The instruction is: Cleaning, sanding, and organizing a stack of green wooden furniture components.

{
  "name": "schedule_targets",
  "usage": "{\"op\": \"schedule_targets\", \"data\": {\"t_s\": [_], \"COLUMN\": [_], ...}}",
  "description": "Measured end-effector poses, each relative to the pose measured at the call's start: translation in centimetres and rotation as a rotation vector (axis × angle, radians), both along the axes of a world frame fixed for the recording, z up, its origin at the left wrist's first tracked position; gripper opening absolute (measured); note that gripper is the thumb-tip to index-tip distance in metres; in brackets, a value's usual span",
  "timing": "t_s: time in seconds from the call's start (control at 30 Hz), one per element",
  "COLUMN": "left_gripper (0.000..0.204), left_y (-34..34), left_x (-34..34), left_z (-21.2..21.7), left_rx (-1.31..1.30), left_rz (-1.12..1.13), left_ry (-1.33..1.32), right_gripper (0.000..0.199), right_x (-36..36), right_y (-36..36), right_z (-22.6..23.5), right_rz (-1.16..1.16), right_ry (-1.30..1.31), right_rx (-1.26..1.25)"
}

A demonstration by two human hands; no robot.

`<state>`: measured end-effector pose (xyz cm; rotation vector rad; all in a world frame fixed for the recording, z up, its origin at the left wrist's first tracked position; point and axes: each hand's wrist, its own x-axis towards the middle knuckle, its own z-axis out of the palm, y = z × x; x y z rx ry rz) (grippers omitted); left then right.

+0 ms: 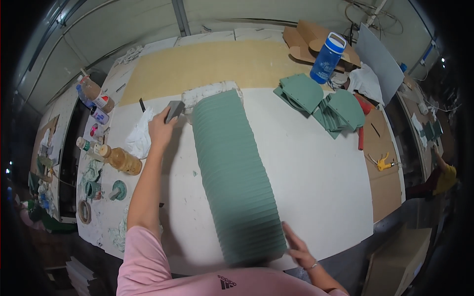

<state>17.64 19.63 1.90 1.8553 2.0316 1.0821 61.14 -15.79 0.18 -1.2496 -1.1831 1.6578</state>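
A long green ribbed piece [232, 172] with a rounded top runs lengthwise down the middle of the table, its near end close to my body. Its far end lies against a paint-stained white block [210, 90]. My left hand [161, 126] is closed round a dark grey block [174, 111], which looks like a sanding block, just left of the piece's far end. At the near right corner, my right hand [298, 249] has its fingers stretched along the side of the piece and seems to touch it. Its palm holds nothing that I can see.
Several flat green rounded panels [302, 91] lie stacked at the far right, near a blue bottle [328, 58] and cardboard [296, 47]. A yellow tool [382, 162] rests on the right edge. Leftward are a white cloth [142, 133], an amber bottle [121, 159] and a tape roll [85, 211].
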Motion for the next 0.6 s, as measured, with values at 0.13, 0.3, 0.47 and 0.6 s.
{"op": "schedule_targets", "data": {"t_s": [0.13, 0.3, 0.47, 0.6], "left_gripper": [0.052, 0.058, 0.063, 0.065], "left_y": [-4.7, -10.1, -8.9, -5.1], "left_x": [1.0, 1.7, 4.8, 8.2], "left_z": [-1.5, -2.5, -5.0, -5.5], "left_rx": [-0.114, -0.208, -0.052, -0.034], "left_rz": [-0.057, 0.107, -0.156, -0.337], "left_ry": [-0.473, 0.216, -0.342, -0.838], "right_gripper": [0.075, 0.071, 0.067, 0.066], "right_x": [2.1, -4.5, -9.4, -12.3], "right_y": [8.8, 25.1, 36.3, 38.4], "right_z": [4.3, 4.9, 1.1, 0.6], "right_rz": [-0.102, -0.003, 0.009, 0.078], "right_ry": [-0.159, -0.198, 0.083, 0.019], "right_rx": [0.136, 0.238, -0.078, -0.072]}}
